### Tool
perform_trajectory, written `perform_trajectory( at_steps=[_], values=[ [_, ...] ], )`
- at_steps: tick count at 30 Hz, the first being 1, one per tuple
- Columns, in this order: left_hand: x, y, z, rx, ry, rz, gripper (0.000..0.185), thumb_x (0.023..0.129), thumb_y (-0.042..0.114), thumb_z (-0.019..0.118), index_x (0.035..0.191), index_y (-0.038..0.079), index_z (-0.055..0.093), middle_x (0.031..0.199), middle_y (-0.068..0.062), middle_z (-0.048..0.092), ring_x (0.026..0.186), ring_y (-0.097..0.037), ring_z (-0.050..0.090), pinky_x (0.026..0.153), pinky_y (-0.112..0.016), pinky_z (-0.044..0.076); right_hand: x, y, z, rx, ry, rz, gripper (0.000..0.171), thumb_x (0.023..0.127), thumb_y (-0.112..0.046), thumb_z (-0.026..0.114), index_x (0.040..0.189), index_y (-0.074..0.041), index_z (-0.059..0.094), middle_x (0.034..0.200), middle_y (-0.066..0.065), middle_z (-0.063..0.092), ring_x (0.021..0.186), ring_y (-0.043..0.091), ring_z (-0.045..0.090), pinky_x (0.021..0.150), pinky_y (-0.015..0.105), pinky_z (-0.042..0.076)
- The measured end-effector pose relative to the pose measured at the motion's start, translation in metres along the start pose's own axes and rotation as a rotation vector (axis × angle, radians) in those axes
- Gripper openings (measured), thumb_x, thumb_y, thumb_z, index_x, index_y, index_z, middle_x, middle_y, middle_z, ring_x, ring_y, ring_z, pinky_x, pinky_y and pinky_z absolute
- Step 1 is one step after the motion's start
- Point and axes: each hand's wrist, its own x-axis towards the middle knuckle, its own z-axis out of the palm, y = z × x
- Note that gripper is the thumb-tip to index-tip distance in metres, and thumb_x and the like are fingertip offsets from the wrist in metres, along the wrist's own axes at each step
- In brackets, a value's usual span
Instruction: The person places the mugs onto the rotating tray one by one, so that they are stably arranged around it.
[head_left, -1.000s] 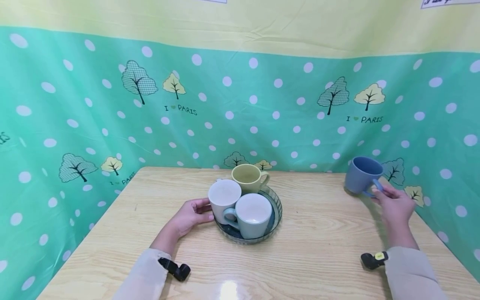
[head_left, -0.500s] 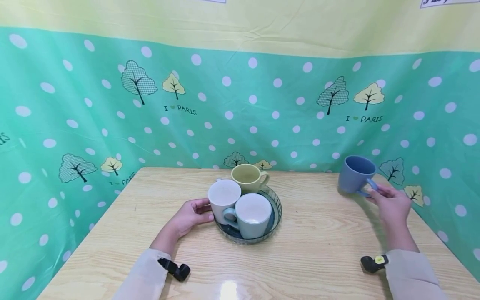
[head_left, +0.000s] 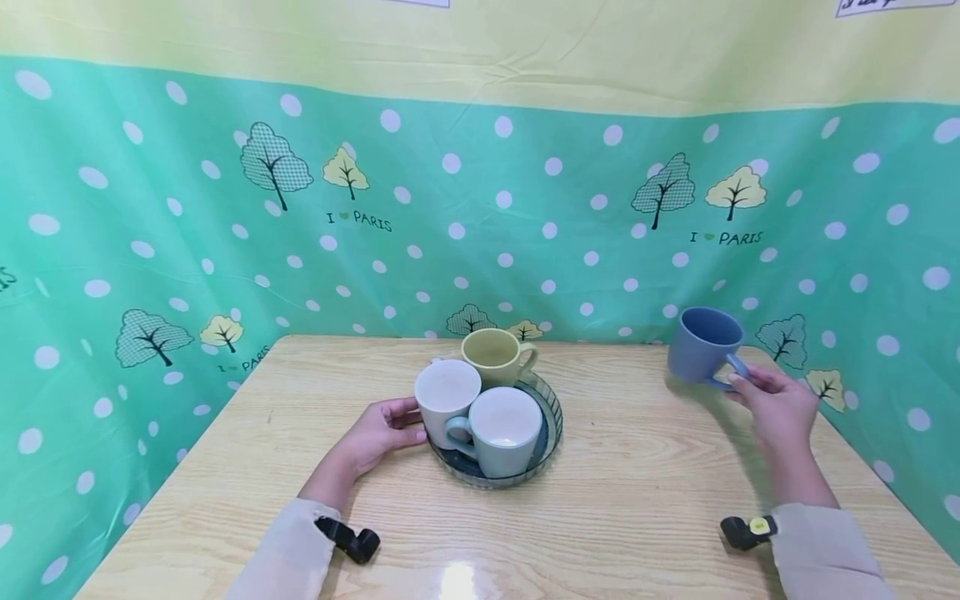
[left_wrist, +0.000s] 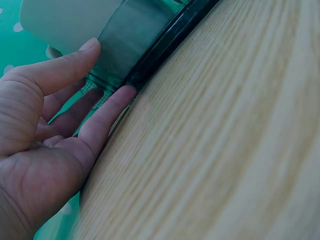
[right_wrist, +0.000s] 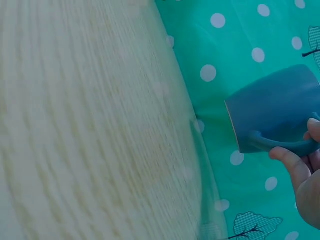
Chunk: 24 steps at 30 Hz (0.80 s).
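Note:
At the right of the head view, my right hand (head_left: 783, 408) pinches the handle of a blue mug (head_left: 693, 354). In the right wrist view the blue mug (right_wrist: 280, 107) hangs clear of the wooden tabletop, thumb and fingers on its handle. My left hand (head_left: 382, 433) rests its fingertips against the side of a round, ribbed, dark glass tray (head_left: 555, 417). Its fingers (left_wrist: 107, 115) are nearly straight there. On the tray stand a white mug (head_left: 442, 408), a pale blue-grey mug (head_left: 510, 446) with its handle to the left, and a yellow-green mug (head_left: 491, 354) behind.
The light wooden table (head_left: 615, 517) reaches back to a green dotted curtain (head_left: 502, 242) printed with trees. Black wrist cameras are strapped to both sleeves. Wood surface lies between the tray and the blue mug.
My right hand has carried the blue mug a little to the left and slightly up. My left hand and the tray with its mugs have stayed in place.

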Motion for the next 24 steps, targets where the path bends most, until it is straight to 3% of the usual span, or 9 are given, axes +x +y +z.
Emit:
perform_trajectory(
  at_steps=[13, 24],
  values=[
    [0.0, 0.001, 0.001, 0.003, 0.004, -0.004, 0.067, 0.081, -0.002, 0.076, 0.141, -0.007, 0.044, 0.139, -0.026, 0.049, 0.125, -0.034, 0.051, 0.093, -0.032, 0.053, -0.007, -0.003, 0.003, 0.03, -0.023, 0.026, 0.027, 0.068, 0.002, 0.086, 0.09, -0.005, 0.074, 0.08, 0.004, 0.071, 0.074, 0.013, 0.071, 0.069, 0.03, 0.058],
    [-0.001, 0.001, 0.0, 0.007, 0.009, 0.0, 0.067, 0.081, -0.001, 0.076, 0.14, -0.007, 0.045, 0.14, -0.026, 0.049, 0.125, -0.034, 0.051, 0.094, -0.032, 0.053, -0.018, -0.005, 0.009, 0.029, -0.061, -0.007, 0.021, 0.074, 0.009, 0.08, 0.09, -0.004, 0.074, 0.081, 0.004, 0.071, 0.073, 0.011, 0.07, 0.068, 0.03, 0.059]
  ],
)
